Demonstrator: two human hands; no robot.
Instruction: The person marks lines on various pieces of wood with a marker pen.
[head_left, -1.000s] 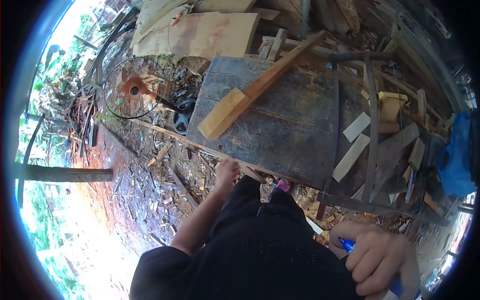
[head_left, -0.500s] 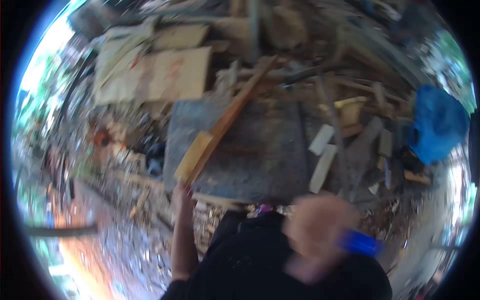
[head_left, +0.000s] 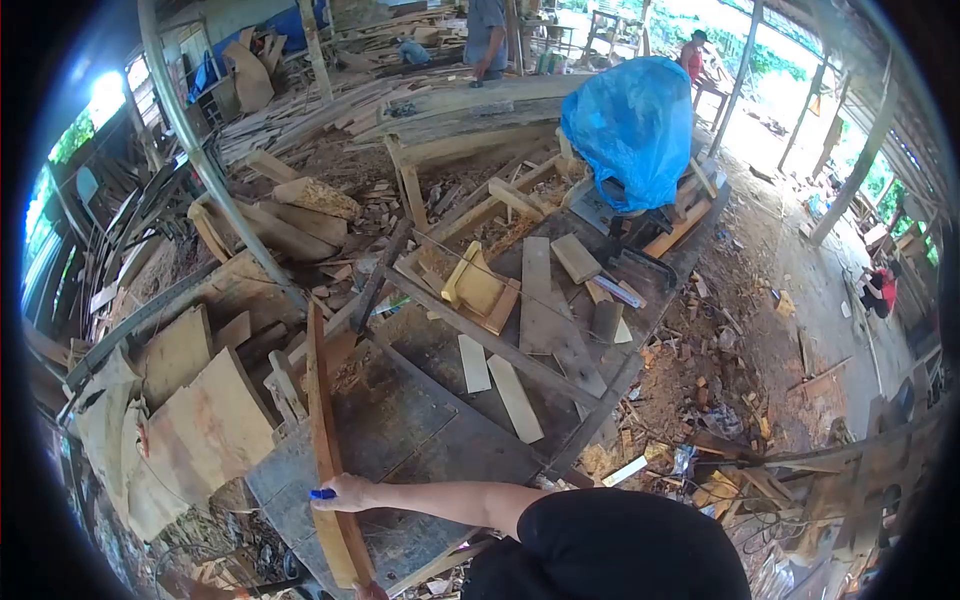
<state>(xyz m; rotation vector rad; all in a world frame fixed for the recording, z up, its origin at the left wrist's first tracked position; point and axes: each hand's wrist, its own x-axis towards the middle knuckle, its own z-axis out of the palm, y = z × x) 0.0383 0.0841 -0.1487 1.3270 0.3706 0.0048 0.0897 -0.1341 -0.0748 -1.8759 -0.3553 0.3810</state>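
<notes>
A long reddish-brown wooden plank (head_left: pixel 325 410) lies slanted over the dark worktable (head_left: pixel 430 425), its near end toward my body. My right hand (head_left: pixel 347 493) is closed over the plank partway along, with a small blue object (head_left: pixel 322 494) poking out at its fingers; what kind of object it is, I cannot tell. At the bottom edge of the view, a bit of my left hand (head_left: pixel 372 592) shows at the plank's near end, gripping it. Most of that hand is out of frame.
Two pale wood strips (head_left: pixel 514 400) and a yellow wooden piece (head_left: pixel 474 285) lie beyond the plank. A blue plastic bag (head_left: pixel 635 130) stands farther off. Large flat boards (head_left: pixel 205 425) lean at the left. Several people are in the background, one person (head_left: pixel 487 40) standing.
My right hand has moved from beside my body onto the plank, bringing the blue object. The view has swung up and right, showing more of the workshop. My left hand stays at the plank's near end.
</notes>
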